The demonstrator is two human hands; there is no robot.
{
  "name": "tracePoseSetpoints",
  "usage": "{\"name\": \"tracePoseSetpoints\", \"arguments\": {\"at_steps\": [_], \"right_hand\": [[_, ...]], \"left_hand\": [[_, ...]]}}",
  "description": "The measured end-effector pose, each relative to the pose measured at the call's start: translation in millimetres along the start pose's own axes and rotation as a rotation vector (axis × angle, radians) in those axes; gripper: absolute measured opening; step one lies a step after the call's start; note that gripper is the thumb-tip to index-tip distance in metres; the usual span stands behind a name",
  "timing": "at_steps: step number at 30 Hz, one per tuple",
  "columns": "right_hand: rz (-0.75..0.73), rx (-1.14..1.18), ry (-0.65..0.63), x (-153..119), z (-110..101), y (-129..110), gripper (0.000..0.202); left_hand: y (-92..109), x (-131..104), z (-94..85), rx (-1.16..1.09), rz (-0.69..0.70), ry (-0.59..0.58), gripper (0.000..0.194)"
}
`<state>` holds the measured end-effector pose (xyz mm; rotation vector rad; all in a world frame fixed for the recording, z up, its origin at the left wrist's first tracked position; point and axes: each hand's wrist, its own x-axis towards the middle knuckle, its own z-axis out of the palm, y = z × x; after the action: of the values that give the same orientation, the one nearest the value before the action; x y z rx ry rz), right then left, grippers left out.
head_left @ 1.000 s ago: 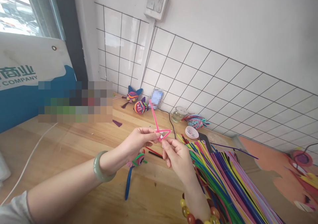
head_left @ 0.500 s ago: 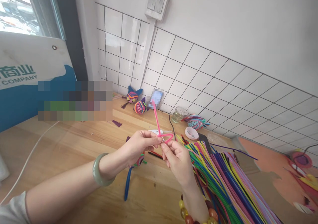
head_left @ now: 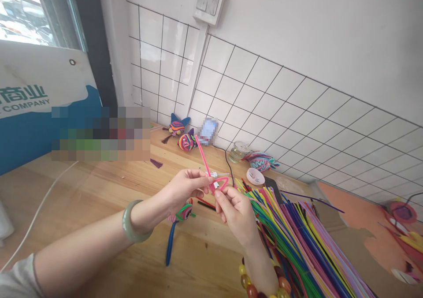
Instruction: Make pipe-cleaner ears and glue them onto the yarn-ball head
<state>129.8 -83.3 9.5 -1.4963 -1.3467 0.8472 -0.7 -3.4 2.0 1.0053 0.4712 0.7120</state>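
Observation:
A bright pink pipe cleaner (head_left: 203, 157) is held up over the table, bent into a small pointed loop at its lower end, with a straight length rising toward the back left. My left hand (head_left: 191, 183) pinches it at the bend between thumb and forefinger. On the loop's lower side, my right hand (head_left: 235, 203) grips it with thumb and fingertips. Below my hands lies a partly hidden colourful figure (head_left: 185, 212) with green and pink parts and a blue strip hanging from it. A white, pen-like tool (head_left: 216, 174) rests behind the fingers, partly covered.
Bundles of coloured pipe cleaners (head_left: 297, 240) spread at the right. Along the wall stand fuzzy animal figures (head_left: 178, 127), a phone (head_left: 208, 130) blurred out, a glass jar (head_left: 239, 151) and a small pink bowl (head_left: 255, 176). A black cable (head_left: 228, 160) and a white cable (head_left: 42, 205) cross the table.
The pink pipe cleaner's upright length has tilted further left. My left hand has shifted slightly up and left, and the loop has narrowed a little. My right hand stays nearly in place.

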Motion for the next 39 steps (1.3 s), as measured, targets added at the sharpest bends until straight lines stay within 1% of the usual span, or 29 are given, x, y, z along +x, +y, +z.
{"name": "tracePoseSetpoints", "arguments": {"at_steps": [3, 7, 12, 14, 17, 20, 23, 26, 30, 31, 33, 35, 37, 38, 39], "right_hand": [[0.002, -0.003, -0.002, -0.7, -1.9, -0.5, 0.025], [0.009, 0.032, -0.011, -1.3, -3.2, -0.1, 0.027], [0.009, 0.072, -0.026, -0.1, -2.0, -1.4, 0.029], [0.009, 0.102, -0.03, 0.8, -2.5, -0.8, 0.032], [0.022, 0.155, 0.015, 4.0, -5.6, 5.1, 0.036], [0.018, 0.217, 0.087, 9.6, -10.0, 15.5, 0.026], [-0.021, 0.253, 0.112, 14.4, -12.8, 22.7, 0.024], [-0.039, 0.258, 0.071, 15.0, -13.1, 20.9, 0.024], [0.029, 0.375, -0.043, 10.3, -10.3, 10.8, 0.035], [0.045, 0.401, -0.07, 9.1, -9.0, 8.8, 0.036], [0.055, 0.423, -0.1, 7.3, -6.0, 6.9, 0.031], [0.034, 0.406, -0.063, 6.5, -2.8, 7.5, 0.022], [0.018, 0.37, 0.001, 6.7, -0.5, 9.3, 0.02], [0.018, 0.358, 0.029, 7.0, 0.2, 10.1, 0.022], [0.021, 0.356, 0.052, 7.4, 0.4, 10.9, 0.023]], "left_hand": [[0.0, -0.7, -0.4, -0.013, -0.019, -0.008, 0.022], [0.2, -0.3, -1.2, 0.014, -0.026, 0.024, 0.021], [-0.3, 0.3, -1.4, 0.08, 0.025, 0.067, 0.02], [-0.6, 0.3, -1.0, 0.121, 0.053, 0.079, 0.02], [-0.8, 0.5, -1.1, 0.142, 0.083, 0.107, 0.021], [-1.3, 1.5, -2.8, 0.111, 0.099, 0.144, 0.02], [-1.1, 2.9, -4.7, 0.06, 0.095, 0.158, 0.019], [0.3, 3.6, -5.1, 0.02, 0.085, 0.16, 0.019], [0.6, 2.2, -2.4, 0.028, 0.085, 0.155, 0.021], [-0.2, 1.3, -1.2, 0.048, 0.086, 0.153, 0.021], [-2.2, -0.9, 1.7, 0.107, 0.086, 0.122, 0.021], [-3.7, -3.4, 4.7, 0.168, 0.086, 0.032, 0.023], [-3.7, -5.5, 6.9, 0.207, 0.095, -0.066, 0.023], [-3.1, -6.2, 7.6, 0.22, 0.104, -0.081, 0.023], [-2.3, -6.7, 8.1, 0.232, 0.117, -0.067, 0.023]]}}
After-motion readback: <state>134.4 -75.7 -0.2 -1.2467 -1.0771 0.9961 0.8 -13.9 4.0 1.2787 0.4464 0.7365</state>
